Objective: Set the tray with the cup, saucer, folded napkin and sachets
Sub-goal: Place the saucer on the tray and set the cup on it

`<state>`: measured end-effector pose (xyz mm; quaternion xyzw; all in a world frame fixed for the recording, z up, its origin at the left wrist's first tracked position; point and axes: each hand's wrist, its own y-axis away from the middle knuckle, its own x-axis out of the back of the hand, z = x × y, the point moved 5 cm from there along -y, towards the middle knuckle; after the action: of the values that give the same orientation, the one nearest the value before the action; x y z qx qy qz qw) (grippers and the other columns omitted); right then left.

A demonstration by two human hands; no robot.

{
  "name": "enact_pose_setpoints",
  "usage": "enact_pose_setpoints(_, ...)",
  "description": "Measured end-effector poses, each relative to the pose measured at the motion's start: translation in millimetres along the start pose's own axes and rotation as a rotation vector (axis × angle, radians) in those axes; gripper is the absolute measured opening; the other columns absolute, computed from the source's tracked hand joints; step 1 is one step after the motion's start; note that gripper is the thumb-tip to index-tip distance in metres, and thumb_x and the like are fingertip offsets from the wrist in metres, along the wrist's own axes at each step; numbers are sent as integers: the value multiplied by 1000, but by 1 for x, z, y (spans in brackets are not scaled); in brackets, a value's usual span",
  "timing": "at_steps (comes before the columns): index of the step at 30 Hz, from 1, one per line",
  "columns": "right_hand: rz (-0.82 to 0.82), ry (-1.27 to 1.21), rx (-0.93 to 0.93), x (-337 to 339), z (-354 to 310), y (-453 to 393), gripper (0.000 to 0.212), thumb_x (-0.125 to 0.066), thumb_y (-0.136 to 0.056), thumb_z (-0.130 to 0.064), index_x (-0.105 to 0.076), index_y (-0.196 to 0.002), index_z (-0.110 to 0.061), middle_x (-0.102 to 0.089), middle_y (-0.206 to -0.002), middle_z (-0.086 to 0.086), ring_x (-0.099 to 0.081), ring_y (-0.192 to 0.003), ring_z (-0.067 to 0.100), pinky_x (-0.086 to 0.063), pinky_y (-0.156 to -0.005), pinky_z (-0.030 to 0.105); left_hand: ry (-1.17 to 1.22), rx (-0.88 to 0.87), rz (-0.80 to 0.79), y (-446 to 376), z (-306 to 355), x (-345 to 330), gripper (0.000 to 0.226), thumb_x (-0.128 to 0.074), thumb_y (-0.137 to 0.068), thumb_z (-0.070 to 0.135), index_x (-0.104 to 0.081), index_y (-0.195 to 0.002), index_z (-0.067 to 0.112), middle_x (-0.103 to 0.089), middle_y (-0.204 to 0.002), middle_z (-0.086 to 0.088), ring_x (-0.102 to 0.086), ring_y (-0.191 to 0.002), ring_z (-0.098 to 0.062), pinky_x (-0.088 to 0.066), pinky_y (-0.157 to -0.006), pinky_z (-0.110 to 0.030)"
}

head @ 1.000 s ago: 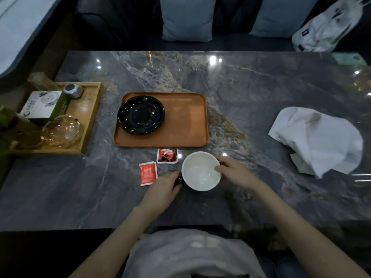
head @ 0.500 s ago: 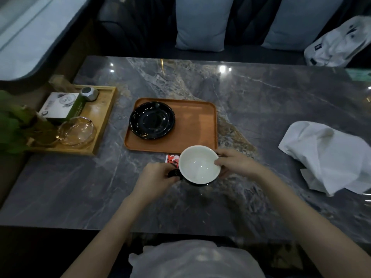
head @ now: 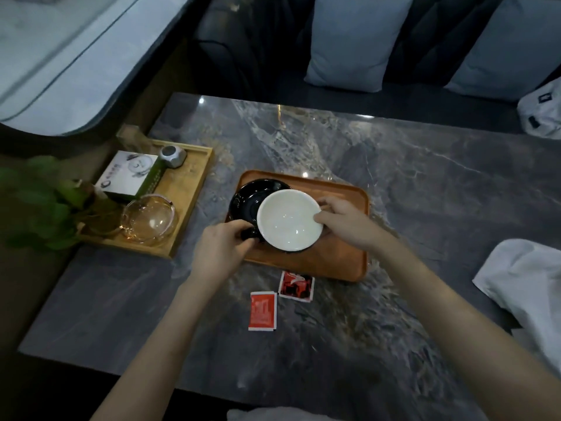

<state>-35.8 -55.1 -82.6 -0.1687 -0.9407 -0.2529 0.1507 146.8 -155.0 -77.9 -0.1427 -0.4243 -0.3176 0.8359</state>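
Observation:
A cup (head: 290, 220), white inside and black outside, hangs over the orange-brown tray (head: 340, 259), partly above the black saucer (head: 246, 199) on the tray's left half. My left hand (head: 221, 247) pinches the cup's dark handle. My right hand (head: 343, 220) holds the cup's right rim. Two red sachets lie on the table in front of the tray: one (head: 263, 311) nearer me, one (head: 296, 285) by the tray's edge. A crumpled white napkin (head: 525, 278) lies at the right.
A bamboo tray (head: 188, 189) at the left holds a glass bowl (head: 148, 220), a white-green box (head: 130, 174) and a silver object (head: 172, 156). Green leaves (head: 33, 205) stand at the far left. Cushions (head: 352, 41) and a white bag (head: 543, 113) lie behind the marble table (head: 425, 183).
Both hands lifted the cup from the table in front of the tray and carried it away from me, over the tray and the saucer's edge. The sachets are uncovered again.

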Motion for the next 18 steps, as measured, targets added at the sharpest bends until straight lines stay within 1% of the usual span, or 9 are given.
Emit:
enact_pose_setpoints(1,10,-5,12,-3,-2,-10,35,-45,-91,-9,-43,-126,-7,-58,-107,11,-59,-80,14,-55,-64,23,-9,17,24,-7,-5,1,29,-71,-76,15,-69,-104,13,-74,-92,-13,-68,-83,-26,-55,-75,-42)
enact_pose_setpoints(2,20,-9,20,-5,-4,-19,34,-45,-91,-9,-44,-125,-7,-57,-108,10,-58,-81,14,-53,-59,19,-21,33,44,-14,-10,1,29,-71,-76,16,-69,-105,13,-73,-93,-14,-68,-84,-27,-55,-76,-43)
enact_pose_setpoints(3,30,-18,23,-8,-5,-28,33,-45,-91,-9,-44,-124,-7,-57,-108,10,-58,-83,16,-51,-59,20,-34,57,58,-20,-15,1,30,-69,-77,16,-68,-106,13,-73,-94,-14,-67,-85,-29,-54,-77,-44)
enact_pose_setpoints(5,35,-46,29,-15,-5,-45,31,-45,-91,-8,-45,-122,-6,-56,-107,9,-56,-85,19,-48,-64,26,-44,109,69,-30,-26,-1,31,-66,-79,18,-67,-109,15,-72,-98,-13,-66,-91,-28,-53,-81,-44)
enact_pose_setpoints(7,22,-51,34,-21,-3,-60,26,-44,-92,-7,-46,-118,-7,-56,-102,9,-55,-79,18,-47,-63,28,-36,135,65,-39,-36,-7,30,-64,-80,19,-66,-110,16,-72,-101,-10,-66,-94,-27,-54,-82,-44)
enact_pose_setpoints(9,7,-53,30,-27,1,-73,23,-43,-92,-7,-46,-115,-7,-56,-92,7,-53,-71,15,-47,-63,31,-49,153,65,-46,-43,-11,29,-64,-81,18,-67,-109,16,-72,-101,-10,-66,-93,-26,-54,-81,-44)
enact_pose_setpoints(11,6,-35,11,-30,6,-84,26,-43,-92,-8,-46,-118,-5,-54,-83,0,-53,-68,13,-49,-65,34,-74,170,72,-52,-47,-14,28,-64,-81,16,-67,-109,15,-72,-101,-10,-66,-93,-27,-54,-80,-43)
enact_pose_setpoints(13,10,-25,-3,-32,10,-92,28,-43,-92,-9,-46,-120,-5,-53,-79,-4,-54,-67,11,-50,-65,34,-79,167,82,-55,-50,-16,27,-65,-80,13,-68,-107,12,-72,-99,-12,-66,-92,-29,-54,-79,-44)
enact_pose_setpoints(18,21,-42,3,-36,14,-102,27,-43,-92,-8,-48,-119,-4,-52,-78,-6,-53,-63,9,-49,-61,27,-78,152,71,-61,-58,-21,26,-66,-78,9,-69,-104,8,-72,-97,-15,-66,-91,-32,-54,-78,-45)
